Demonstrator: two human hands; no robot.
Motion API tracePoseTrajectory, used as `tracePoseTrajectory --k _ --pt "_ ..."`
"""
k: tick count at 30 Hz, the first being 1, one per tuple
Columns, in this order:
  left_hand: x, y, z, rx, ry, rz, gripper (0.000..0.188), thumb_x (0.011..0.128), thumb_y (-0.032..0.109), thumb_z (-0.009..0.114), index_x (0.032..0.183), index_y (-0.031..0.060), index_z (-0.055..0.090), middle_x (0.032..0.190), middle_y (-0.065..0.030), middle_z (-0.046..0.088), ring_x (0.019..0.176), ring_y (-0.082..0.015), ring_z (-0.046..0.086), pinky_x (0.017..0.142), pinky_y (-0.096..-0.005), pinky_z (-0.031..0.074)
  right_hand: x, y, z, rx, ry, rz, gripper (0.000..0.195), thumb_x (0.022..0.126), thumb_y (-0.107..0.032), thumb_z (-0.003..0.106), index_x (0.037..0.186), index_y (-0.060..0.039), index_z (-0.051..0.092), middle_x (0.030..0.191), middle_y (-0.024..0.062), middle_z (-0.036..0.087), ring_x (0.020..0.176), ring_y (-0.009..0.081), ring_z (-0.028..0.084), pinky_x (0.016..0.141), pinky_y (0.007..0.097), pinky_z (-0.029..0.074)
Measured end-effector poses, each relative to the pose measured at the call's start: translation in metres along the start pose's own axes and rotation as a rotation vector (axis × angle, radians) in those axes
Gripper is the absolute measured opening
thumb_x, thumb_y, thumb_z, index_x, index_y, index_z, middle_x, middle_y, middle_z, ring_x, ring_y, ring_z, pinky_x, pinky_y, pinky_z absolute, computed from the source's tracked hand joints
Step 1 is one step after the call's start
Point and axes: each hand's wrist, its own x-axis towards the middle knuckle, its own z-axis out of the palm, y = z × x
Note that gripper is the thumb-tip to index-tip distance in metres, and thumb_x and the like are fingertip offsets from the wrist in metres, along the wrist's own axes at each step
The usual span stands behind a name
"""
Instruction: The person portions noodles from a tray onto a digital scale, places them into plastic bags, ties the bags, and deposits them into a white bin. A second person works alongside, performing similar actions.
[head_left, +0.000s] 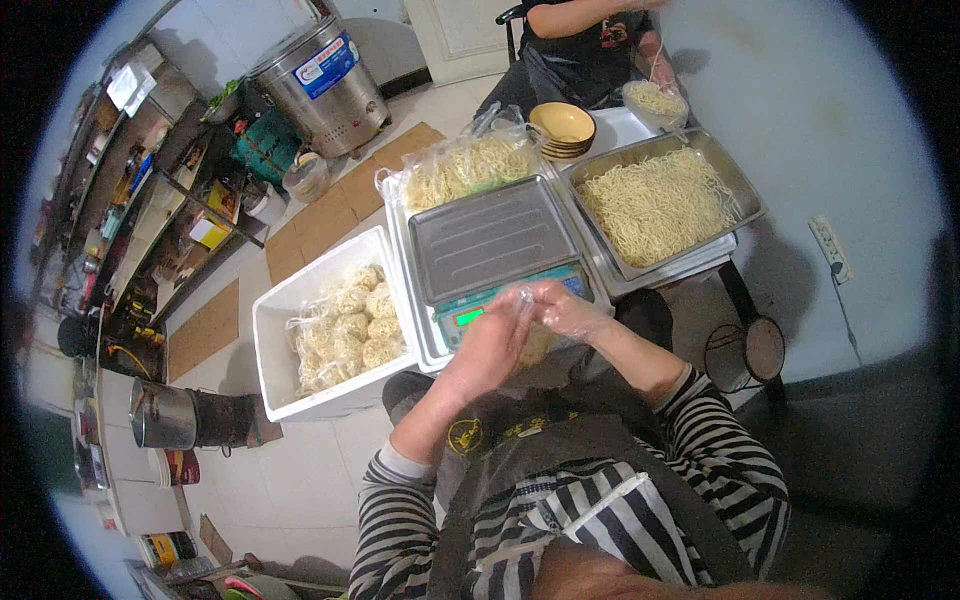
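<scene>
My left hand (486, 346) and my right hand (568, 309) meet in front of the digital scale, pinching the gathered neck of a transparent plastic bag (523, 300). Pale noodles (535, 349) hang in the bag below my hands, partly hidden by them. Just beyond stands the scale with its grey metal pan (491, 236) and a lit green display (470, 316). A white foam box (281, 390) to the left holds several tied bags of noodles (352, 326). On the right, a metal tray (667, 264) is heaped with loose noodles (660, 202).
Across from me sits a person (577, 56) with one hand at a bag of noodles (654, 101). Stacked yellow bowls (562, 127) and more bagged noodles (472, 169) lie behind the scale. A steel cooker (330, 90), a shelf rack (142, 217) and a pot (165, 412) stand left.
</scene>
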Motion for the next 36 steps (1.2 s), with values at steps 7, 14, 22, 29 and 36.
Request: tracePoseTrajectory --k 7,14,22,29,36 --pt "-0.020 0.008 0.000 0.126 0.245 0.010 0.011 0.087 0.002 0.048 0.089 -0.0062 0.054 0.086 -0.0242 0.050 0.075 -0.0412 0.054 0.064 -0.0445 0.045 -0.004 -0.002 0.019 0.385 -0.031 0.470 0.015 0.088 -0.012 0.058 0.100 -0.0035 0.061 0.081 -0.0024 0.058 0.073 0.0073 0.051 0.066 0.0246 0.043" --pt "-0.023 -0.001 0.005 0.118 0.281 0.067 0.012 0.089 0.006 0.047 0.086 -0.0055 0.052 0.084 -0.0233 0.050 0.073 -0.0403 0.052 0.066 -0.0438 0.043 0.004 -0.006 0.033 -0.395 0.288 0.000 0.018 0.079 -0.010 0.064 0.096 -0.0039 0.061 0.078 0.0121 0.061 0.072 0.0239 0.061 0.065 0.0322 0.047" --pt "-0.021 -0.005 -0.024 0.039 0.441 -0.100 0.038 0.097 0.017 0.033 0.067 0.0008 0.048 0.068 -0.0105 0.053 0.065 -0.0237 0.052 0.061 -0.0354 0.041 0.007 0.037 -0.007 0.377 0.614 0.543 0.042 0.090 -0.045 0.041 0.104 -0.0090 0.055 0.100 0.0076 0.059 0.096 0.0228 0.055 0.077 0.0356 0.046" --pt "-0.034 -0.042 -0.027 -0.357 0.590 0.049 0.057 0.100 0.036 0.019 0.067 0.0004 0.049 0.096 -0.0168 0.061 0.103 -0.0244 0.053 0.097 -0.0380 0.035 -0.002 0.017 -0.012 1.263 0.185 0.463 0.069 0.095 -0.051 0.013 0.131 0.0009 0.039 0.125 0.0303 0.046 0.115 0.0414 0.047 0.098 0.0521 0.038" --pt "-0.052 -0.072 0.025 -0.621 0.852 -0.389 0.054 0.099 0.039 0.022 0.101 -0.0003 0.060 0.093 -0.0086 0.062 0.080 -0.0119 0.054 0.073 -0.0244 0.043 0.007 0.046 0.050 1.223 0.439 0.577 0.061 0.095 -0.049 0.026 0.119 0.0020 0.047 0.118 0.0210 0.053 0.108 0.0329 0.053 0.095 0.0458 0.042"
